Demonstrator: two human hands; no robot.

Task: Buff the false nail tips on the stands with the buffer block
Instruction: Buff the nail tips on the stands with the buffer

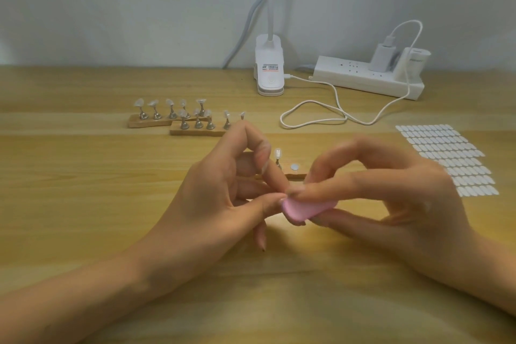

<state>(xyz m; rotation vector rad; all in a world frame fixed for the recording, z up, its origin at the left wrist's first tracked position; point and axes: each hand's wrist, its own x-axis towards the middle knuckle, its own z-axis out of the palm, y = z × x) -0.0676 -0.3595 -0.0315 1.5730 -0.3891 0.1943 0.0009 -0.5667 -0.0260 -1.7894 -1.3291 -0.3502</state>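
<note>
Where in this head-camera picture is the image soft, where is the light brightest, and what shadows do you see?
Head view: the right hand gripping the pink buffer block is blurred, the left hand slightly sharper; a bright patch lies on the table just below the block; faint soft shadows sit under both hands; the far nail tips look soft.
</note>
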